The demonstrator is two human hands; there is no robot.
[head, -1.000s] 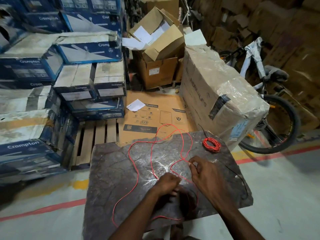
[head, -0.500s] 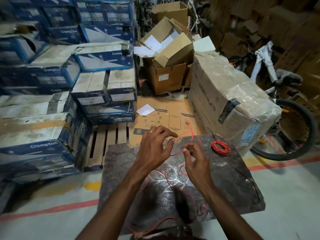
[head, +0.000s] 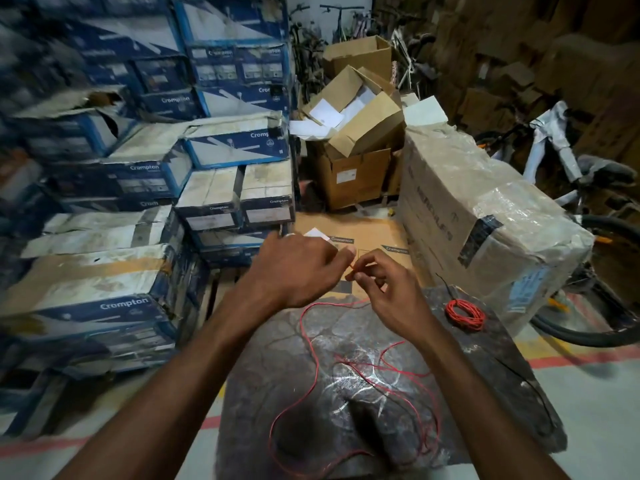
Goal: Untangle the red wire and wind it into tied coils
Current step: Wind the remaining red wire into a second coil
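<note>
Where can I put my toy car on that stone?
Bare stone slab lies along its left edge, beside the loose red wire, and just in front of the tied coil. The middle is crowded with wire loops.

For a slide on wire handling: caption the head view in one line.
Left hand and right hand pinch the loose red wire above the dark slab; a wound red coil lies at right.

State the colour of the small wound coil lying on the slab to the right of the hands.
The coil is red, clearest in the head view.
</note>
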